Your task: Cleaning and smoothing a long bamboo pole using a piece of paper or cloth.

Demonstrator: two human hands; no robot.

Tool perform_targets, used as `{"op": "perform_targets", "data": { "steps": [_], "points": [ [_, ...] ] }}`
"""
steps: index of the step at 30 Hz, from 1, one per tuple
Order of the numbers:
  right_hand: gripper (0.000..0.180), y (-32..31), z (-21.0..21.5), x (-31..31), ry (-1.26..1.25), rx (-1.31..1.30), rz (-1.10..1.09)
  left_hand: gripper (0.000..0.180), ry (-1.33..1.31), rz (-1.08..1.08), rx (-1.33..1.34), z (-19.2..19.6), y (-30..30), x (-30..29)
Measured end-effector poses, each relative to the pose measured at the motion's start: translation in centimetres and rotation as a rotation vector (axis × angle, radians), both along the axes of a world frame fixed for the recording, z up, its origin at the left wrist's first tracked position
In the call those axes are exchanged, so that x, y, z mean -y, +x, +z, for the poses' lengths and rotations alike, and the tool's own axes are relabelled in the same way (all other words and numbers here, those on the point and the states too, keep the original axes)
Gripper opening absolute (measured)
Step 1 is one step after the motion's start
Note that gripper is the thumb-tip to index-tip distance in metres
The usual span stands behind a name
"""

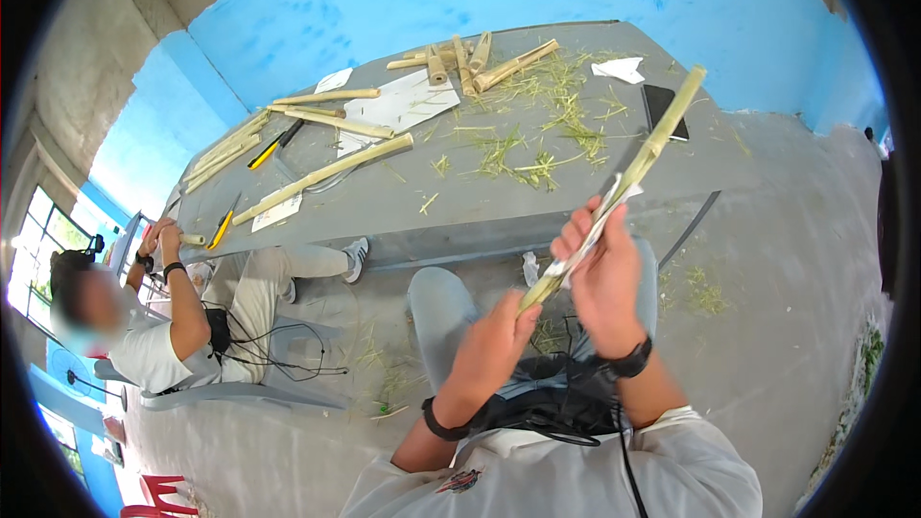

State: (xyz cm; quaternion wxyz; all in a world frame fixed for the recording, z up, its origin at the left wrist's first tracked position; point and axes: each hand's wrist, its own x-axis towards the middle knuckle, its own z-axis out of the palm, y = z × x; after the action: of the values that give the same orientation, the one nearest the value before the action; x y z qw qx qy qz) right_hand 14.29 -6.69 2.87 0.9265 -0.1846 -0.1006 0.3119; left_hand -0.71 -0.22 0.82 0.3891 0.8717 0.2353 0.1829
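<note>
A pale green bamboo stick (672, 120) slants up to the right in front of me, over my lap and the table's near edge. My left hand (491, 345) is closed round its lower end. Higher up, my right hand (609, 278) grips a crumpled white strip (614, 198), paper or cloth, that lies along the stick; its fingers curl round both. The stick's upper end reaches past a dark phone (662, 104) on the table. Each of my wrists has a black band.
On the grey table (460, 201) lie bamboo pieces (516, 65), green shavings (571, 115), white paper (413, 101), a long bamboo stick (326, 177) and yellow-black cutters (264, 155). At left, a seated person (158, 336) holds a bamboo piece. Shavings litter the floor.
</note>
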Motion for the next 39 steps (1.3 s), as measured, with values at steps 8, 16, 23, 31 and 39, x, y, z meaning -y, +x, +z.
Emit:
{"op": "perform_targets", "data": {
  "steps": [8, 16, 23, 31, 39],
  "points": [
    [0.039, 3.5, 1.1, 1.5, 0.074, -0.135, 0.240, 0.029, -0.060, -0.068, -0.002, 1.8, -1.9, 0.0],
    [0.039, 5.7, 1.3, 2.3, 0.106, -0.152, 0.220, 0.030, -0.030, -0.037, 0.028, 2.7, -0.2, 1.6],
    [0.035, 5.0, -1.3, 2.3, 0.089, -0.050, 0.010, 0.032, -0.077, -0.054, -0.023, 0.7, 1.0, 2.3],
    [0.035, 3.5, -0.4, 2.1, 0.022, -0.018, -0.067, 0.030, -0.097, -0.129, -0.029, 0.4, 1.3, 1.3],
    [0.038, -0.8, -0.6, 0.8, -0.028, -0.066, 0.016, 0.026, -0.034, -0.148, 0.117, 0.5, 2.3, 1.3]
  ]
}}
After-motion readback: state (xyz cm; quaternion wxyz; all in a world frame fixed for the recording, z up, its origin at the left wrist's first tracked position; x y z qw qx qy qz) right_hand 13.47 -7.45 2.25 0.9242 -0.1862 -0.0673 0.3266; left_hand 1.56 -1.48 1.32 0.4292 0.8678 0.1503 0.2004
